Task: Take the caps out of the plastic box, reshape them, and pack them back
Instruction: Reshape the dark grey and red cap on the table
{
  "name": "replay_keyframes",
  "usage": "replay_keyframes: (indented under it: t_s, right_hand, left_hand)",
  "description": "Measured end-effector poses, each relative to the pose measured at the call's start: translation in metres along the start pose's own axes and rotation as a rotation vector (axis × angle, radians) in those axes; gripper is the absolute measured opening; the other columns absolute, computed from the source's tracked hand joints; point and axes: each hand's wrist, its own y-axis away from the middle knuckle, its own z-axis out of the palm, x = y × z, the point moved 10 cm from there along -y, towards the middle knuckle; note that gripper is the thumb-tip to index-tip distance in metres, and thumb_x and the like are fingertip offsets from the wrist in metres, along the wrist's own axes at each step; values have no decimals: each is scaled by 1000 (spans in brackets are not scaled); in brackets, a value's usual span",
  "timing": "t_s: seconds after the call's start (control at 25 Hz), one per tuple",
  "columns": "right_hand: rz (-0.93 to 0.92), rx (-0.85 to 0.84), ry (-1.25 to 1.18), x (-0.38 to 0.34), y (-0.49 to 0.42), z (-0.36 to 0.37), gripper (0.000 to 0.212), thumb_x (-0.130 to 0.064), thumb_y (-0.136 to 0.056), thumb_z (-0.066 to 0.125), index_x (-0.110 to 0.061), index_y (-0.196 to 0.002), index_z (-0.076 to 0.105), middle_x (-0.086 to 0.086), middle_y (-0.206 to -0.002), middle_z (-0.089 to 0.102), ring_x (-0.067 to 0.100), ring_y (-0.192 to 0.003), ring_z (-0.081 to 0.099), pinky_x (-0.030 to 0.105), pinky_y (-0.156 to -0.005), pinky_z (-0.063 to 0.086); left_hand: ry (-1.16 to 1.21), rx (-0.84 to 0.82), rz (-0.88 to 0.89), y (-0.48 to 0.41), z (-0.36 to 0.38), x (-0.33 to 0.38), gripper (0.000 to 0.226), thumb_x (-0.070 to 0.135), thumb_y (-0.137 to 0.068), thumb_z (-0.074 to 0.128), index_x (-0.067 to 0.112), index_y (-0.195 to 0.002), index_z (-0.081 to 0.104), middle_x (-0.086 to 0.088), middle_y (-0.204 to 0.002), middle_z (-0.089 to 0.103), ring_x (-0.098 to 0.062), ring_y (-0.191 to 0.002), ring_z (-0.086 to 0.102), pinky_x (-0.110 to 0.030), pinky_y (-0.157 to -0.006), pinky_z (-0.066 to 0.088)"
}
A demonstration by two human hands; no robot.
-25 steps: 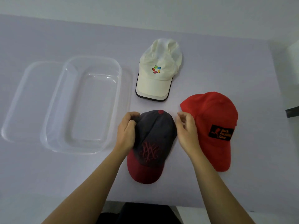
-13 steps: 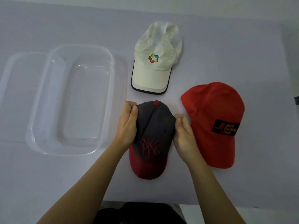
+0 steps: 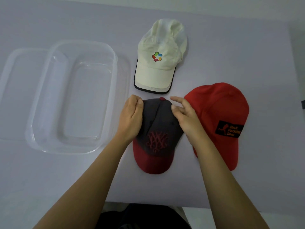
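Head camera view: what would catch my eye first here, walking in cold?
Three caps on the pale table: a bright red cap at right, a cream cap farther back, and a dark cap with red brim between the left hand and right hand. An empty clear plastic box sits left.

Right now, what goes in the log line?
step: reshaping | left hand: on dark cap | right hand: on dark cap | plastic box: no caps | white cap, red cap: on table

We read "Back Packing Gear" in orange on a black patch point(image 3: 229, 130) on the red cap point(image 3: 219, 113). Left of it, the dark cap point(image 3: 160, 128) bears an embroidered monogram, illegible.
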Motion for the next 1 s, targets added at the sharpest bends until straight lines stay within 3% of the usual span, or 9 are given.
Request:
replay_keyframes:
  t_s: [0.16,0.32,0.48,0.56,0.64,0.72,0.8,0.88,1.0]
  right_hand:
    - [72,4,350,8,-7,-9,44,-51,-88,53,-23,-122,52,-4,-102,61,11,-97,56,26,-81,45]
    - [35,-78,504,3,-7,1,44,-46,-97,35,-9,-85,56,4,-77,53,15,-73,50,32,-65,37]
    - [4,-112,312,-7,-14,6,32,-40,-99,35,-21,-76,47,6,-73,45,12,-71,43,35,-70,38]
    - [52,-165,74,-1,-17,14,34,-40,-98,38,-11,-91,55,23,-95,57,18,-87,53,42,-87,46]
    - [121,-190,-139,6,-19,22,35,-34,-99,39,-5,-109,56,19,-118,61,20,-107,58,38,-100,46]
    - [151,-197,-190,12,-21,25,29,-32,-99,39,-14,-107,60,10,-119,63,17,-110,60,33,-100,46]
    - [177,-167,-84,18,-23,20,26,-36,-98,41,-23,-98,64,3,-112,67,16,-105,62,32,-97,47]
    - [163,-74,145,17,-25,6,34,-44,-93,47,-18,-92,67,2,-98,70,17,-95,65,32,-86,50]
    - [125,-46,361,8,-27,-2,39,-53,-88,49,-19,-98,67,-3,-94,68,14,-91,63,27,-76,47]
  left_hand:
    - [-151,-168,-163,-8,7,-14,33,29,-98,34,7,-79,49,-2,-77,50,-14,-70,45,-27,-62,35]
    - [-174,-262,-64,-12,9,5,32,21,-98,34,-1,-85,52,-5,-73,49,-12,-64,42,-26,-58,32]
    - [-125,-202,-7,-19,4,21,30,21,-99,32,-3,-87,46,-1,-75,45,-11,-66,39,-24,-59,31]
    - [-67,-180,-4,-21,3,25,28,21,-99,30,0,-87,43,0,-77,43,-11,-68,38,-23,-61,31]
    - [13,-166,-17,-21,4,26,24,21,-100,29,7,-84,39,1,-75,40,-10,-67,36,-25,-63,31]
    - [53,-154,-35,-20,7,23,21,21,-100,28,13,-82,36,4,-72,38,-10,-66,35,-26,-63,31]
    - [8,-167,-59,-19,10,16,21,20,-99,28,12,-82,37,4,-71,38,-10,-65,35,-25,-61,30]
    - [-97,-202,-77,-19,14,6,24,20,-98,29,8,-81,40,0,-71,40,-12,-64,36,-26,-59,30]
    - [-179,-251,-128,-21,19,-6,31,21,-97,28,1,-81,44,-8,-76,44,-17,-69,40,-28,-61,32]
